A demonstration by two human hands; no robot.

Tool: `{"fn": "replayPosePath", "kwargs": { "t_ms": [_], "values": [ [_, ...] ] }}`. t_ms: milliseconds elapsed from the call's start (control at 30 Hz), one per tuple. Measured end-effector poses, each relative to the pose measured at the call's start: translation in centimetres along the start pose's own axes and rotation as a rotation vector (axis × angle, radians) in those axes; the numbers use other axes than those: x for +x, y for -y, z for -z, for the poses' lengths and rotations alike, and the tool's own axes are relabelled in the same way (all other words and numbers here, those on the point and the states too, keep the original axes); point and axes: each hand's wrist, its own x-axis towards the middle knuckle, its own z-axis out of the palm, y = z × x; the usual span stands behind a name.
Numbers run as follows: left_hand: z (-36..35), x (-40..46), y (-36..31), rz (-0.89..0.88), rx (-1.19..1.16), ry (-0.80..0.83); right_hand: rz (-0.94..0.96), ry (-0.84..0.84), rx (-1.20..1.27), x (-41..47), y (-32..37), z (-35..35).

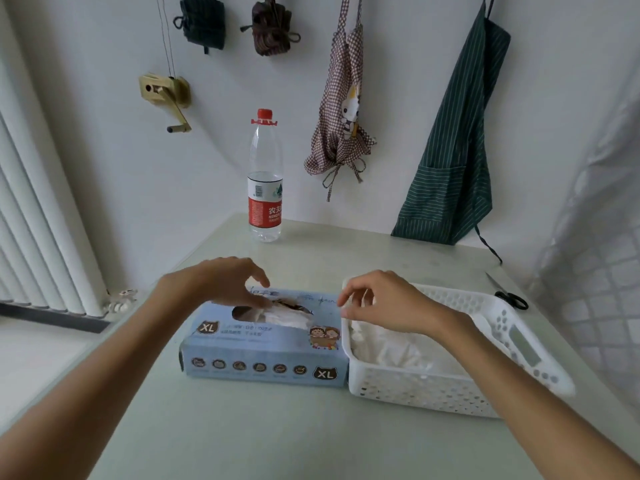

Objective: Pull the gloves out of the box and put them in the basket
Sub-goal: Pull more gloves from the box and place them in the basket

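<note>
You're standing in a home utility corner: a checked cotton apron with a cartoon cat (341, 109) and a green striped apron (453, 161) hang on the white wall. A white ribbed radiator (38, 216) stands at your left, and a clear plastic water bottle with a red cap (265, 178) sits on the pale table (242, 427).

The box (263, 344) looks like matt printed cardboard, the gloves (277, 318) thin filmy plastic. The basket (433, 393) is white perforated plastic, slightly glossy. The bottle (265, 178) is clear plastic, and the surface (242, 438) is smooth with a soft sheen.

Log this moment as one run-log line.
left hand: over box opening | right hand: pinching glove above basket | gloves already in basket | bottle behind
</note>
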Motion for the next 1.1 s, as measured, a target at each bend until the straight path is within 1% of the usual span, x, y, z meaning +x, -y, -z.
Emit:
{"fn": "replayPosePath", "kwargs": {
  "t_ms": [67,167,300,367,433,533,567,633,733,800,900,1000,1033,1067,1100],
  "values": [
    [-1.1,-0.8,1.8,0.057,0.033,0.065,0.028,-0.018,-0.113,1.9,1.7,-1.5],
    [-3.1,-1.5,3.6,0.109,0.039,0.081,0.050,-0.029,-0.319,4.6,4.0,-4.1],
    [-5.0,-1.5,4.6,0.099,-0.032,-0.053,0.020,0.057,-0.594,6.8,5.6,-6.9],
    [-5.5,-1.6,4.7,0.094,-0.032,-0.070,0.026,0.080,-0.650,7.2,5.7,-7.7],
    [-5.7,-1.5,4.8,0.088,-0.014,-0.105,0.026,0.098,-0.558,7.3,5.8,-7.4],
    [-5.8,-1.4,4.8,0.078,0.014,-0.148,-0.004,0.125,-0.169,6.9,6.0,-5.1],
    [-5.8,-1.4,4.7,0.075,0.018,-0.146,0.008,0.149,-0.082,6.7,6.1,-4.4],
    [-5.7,-1.4,4.7,0.069,0.015,-0.142,0.046,0.173,0.014,6.3,6.3,-3.7],
    [-5.7,-1.3,4.8,0.065,0.021,-0.148,0.056,-0.025,0.166,6.3,6.4,-3.4],
    [-5.7,-1.4,4.7,0.069,0.020,-0.148,0.052,-0.048,0.168,6.4,6.7,-3.2],
    [-5.3,-1.5,4.9,0.058,-0.010,-0.111,0.049,-0.184,0.115,6.5,6.7,-2.9],
    [-4.0,-1.6,5.0,0.059,-0.169,-0.032,0.000,-0.079,-0.057,6.5,6.3,-3.1],
    [-3.7,-1.6,4.9,0.064,-0.239,-0.044,-0.018,-0.096,-0.071,6.5,6.1,-3.3],
    [-3.6,-1.5,4.6,0.066,-0.285,-0.093,-0.042,-0.130,-0.046,6.5,5.9,-3.6],
    [-3.5,-1.3,4.1,0.062,-0.298,-0.175,-0.074,-0.143,-0.006,6.6,5.7,-3.7]
  ]
}}
